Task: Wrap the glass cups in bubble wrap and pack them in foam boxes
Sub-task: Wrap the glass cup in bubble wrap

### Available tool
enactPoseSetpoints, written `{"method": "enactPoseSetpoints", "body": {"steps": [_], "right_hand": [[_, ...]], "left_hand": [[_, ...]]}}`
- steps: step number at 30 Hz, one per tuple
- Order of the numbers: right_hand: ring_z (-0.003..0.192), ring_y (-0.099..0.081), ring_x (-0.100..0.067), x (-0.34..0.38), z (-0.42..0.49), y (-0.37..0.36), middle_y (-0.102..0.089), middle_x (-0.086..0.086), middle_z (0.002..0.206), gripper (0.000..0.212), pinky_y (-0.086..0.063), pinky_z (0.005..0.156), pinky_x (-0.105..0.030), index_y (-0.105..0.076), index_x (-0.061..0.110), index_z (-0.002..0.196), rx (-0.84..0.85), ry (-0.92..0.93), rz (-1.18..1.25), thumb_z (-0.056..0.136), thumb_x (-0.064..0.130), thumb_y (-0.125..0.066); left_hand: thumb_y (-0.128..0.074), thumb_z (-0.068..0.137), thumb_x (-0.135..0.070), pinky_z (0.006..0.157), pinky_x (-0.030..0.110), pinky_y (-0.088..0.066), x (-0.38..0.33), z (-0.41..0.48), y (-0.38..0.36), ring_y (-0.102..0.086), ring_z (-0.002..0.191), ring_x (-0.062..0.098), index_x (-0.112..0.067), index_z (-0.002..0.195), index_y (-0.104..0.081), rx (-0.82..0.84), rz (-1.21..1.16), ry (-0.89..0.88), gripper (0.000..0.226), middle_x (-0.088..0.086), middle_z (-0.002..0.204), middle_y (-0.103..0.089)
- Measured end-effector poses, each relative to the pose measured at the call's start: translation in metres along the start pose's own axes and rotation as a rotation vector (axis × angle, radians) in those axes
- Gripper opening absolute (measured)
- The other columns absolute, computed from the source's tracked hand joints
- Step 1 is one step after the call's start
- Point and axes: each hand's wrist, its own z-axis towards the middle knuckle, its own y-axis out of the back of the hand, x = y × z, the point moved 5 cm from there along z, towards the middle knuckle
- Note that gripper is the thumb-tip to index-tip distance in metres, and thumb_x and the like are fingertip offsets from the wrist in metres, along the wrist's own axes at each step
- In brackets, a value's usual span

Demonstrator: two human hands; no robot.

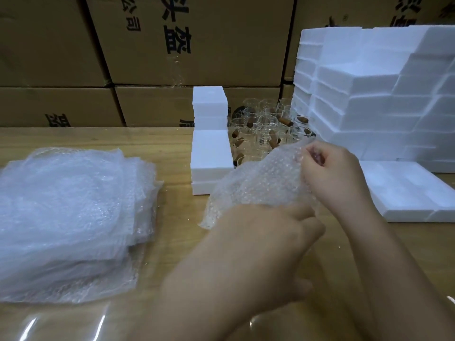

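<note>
Evidently the wrapping is at an early step. Nearest, the left hand (pixel 270 242) meets the near edge of a bubble wrap sheet (pixel 256 185), though I cannot tell whether its fingers grip it. The right hand (pixel 337 175) pinches the sheet's far edge, holding it up off the surface (pixel 177 217). Whether a cup sits inside is not visible. A stack of spare sheets (pixel 69 212) lies at the left. Further back, many glass cups (pixel 266 126) stand unwrapped between the foam boxes (pixel 369 107), whose insides are hidden. Judging by this, nearly all the wrapping and packing is left to do.
</note>
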Motion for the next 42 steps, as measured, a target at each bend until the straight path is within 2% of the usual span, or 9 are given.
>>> {"method": "enactPoseSetpoints", "body": {"steps": [4,7,11,16,22,26,32,38,42], "right_hand": [[0.063,-0.051,-0.036,-0.007,0.003,0.003,-0.047,-0.019,0.062,0.031,-0.033,0.055,-0.031,-0.048,0.007,0.063,0.010,-0.018,0.005,0.089,0.026,-0.048],[0.063,-0.054,-0.036,-0.008,0.007,0.001,-0.049,-0.011,0.058,0.027,-0.040,0.058,-0.031,-0.065,0.010,0.076,0.060,-0.029,0.092,0.090,0.029,-0.051],[0.043,-0.051,-0.001,-0.004,0.004,-0.007,-0.056,0.013,0.049,0.023,-0.042,0.046,-0.022,-0.068,0.024,0.076,0.280,0.016,0.181,0.093,0.033,-0.056],[0.050,-0.056,-0.008,-0.010,0.008,-0.007,-0.066,0.003,0.065,0.040,-0.042,0.046,-0.015,-0.068,0.021,0.096,0.407,-0.180,0.560,0.097,0.048,-0.038],[0.059,-0.057,0.005,-0.031,-0.006,-0.043,-0.063,0.014,0.083,0.020,-0.040,0.057,-0.021,-0.063,0.030,0.108,0.628,-0.050,-0.079,0.098,0.030,-0.045],[0.082,-0.048,-0.005,-0.048,-0.015,-0.071,-0.052,0.007,0.130,0.035,-0.037,0.073,-0.023,-0.048,0.026,0.135,0.739,-0.002,-0.338,0.101,0.026,-0.038],[0.089,-0.047,-0.014,-0.060,-0.018,-0.082,-0.055,0.002,0.110,0.021,-0.038,0.072,-0.029,-0.056,0.019,0.114,0.844,0.075,-0.599,0.099,0.028,-0.045],[0.093,-0.057,-0.019,-0.056,0.001,-0.043,-0.062,0.002,0.109,0.021,-0.045,0.068,-0.031,-0.058,0.026,0.112,0.686,0.040,-0.700,0.097,0.029,-0.045],[0.083,-0.053,-0.026,-0.051,0.019,0.012,-0.060,0.004,0.092,0.010,-0.034,0.058,-0.029,-0.056,0.026,0.098,0.285,-0.031,-0.708,0.095,0.021,-0.047]], "left_hand": [[-0.060,0.088,-0.025,0.048,0.027,-0.012,0.004,0.011,-0.015,-0.041,0.082,0.022,-0.023,0.116,-0.047,0.072,0.205,0.197,0.031,-0.003,0.104,-0.039],[-0.050,0.092,-0.012,0.047,0.026,-0.014,0.023,0.010,-0.005,-0.038,0.084,0.023,-0.024,0.110,-0.055,0.057,0.305,0.274,0.021,-0.005,0.089,-0.031],[-0.052,0.093,-0.017,0.058,0.031,-0.038,0.053,-0.002,0.015,-0.040,0.084,0.017,-0.028,0.103,-0.059,-0.118,0.372,0.413,0.017,-0.009,0.100,-0.054],[-0.054,0.093,-0.022,0.077,0.035,-0.039,0.081,-0.027,0.039,-0.054,0.095,0.024,-0.028,0.102,-0.066,-0.268,0.317,0.505,0.016,-0.008,0.104,-0.064],[-0.051,0.088,-0.016,0.070,0.047,-0.046,0.110,-0.056,0.060,-0.061,0.078,0.036,-0.015,0.091,-0.074,-0.506,0.304,0.525,0.023,0.006,0.088,-0.072],[-0.063,0.086,-0.003,0.067,0.046,-0.046,0.116,-0.057,0.055,-0.063,0.079,0.035,-0.014,0.088,-0.076,-0.510,0.284,0.514,0.017,0.005,0.088,-0.073],[-0.061,0.086,0.000,0.070,0.037,-0.035,0.117,-0.046,0.044,-0.061,0.086,0.034,-0.017,0.090,-0.076,-0.460,0.262,0.499,0.024,0.002,0.092,-0.073],[-0.057,0.087,0.003,0.069,0.038,-0.036,0.113,-0.044,0.044,-0.060,0.086,0.034,-0.017,0.091,-0.077,-0.421,0.261,0.467,0.028,0.003,0.094,-0.073],[-0.058,0.084,0.006,0.068,0.035,-0.029,0.112,-0.043,0.044,-0.059,0.083,0.034,-0.015,0.091,-0.077,-0.442,0.268,0.483,0.029,0.004,0.092,-0.073]]}}
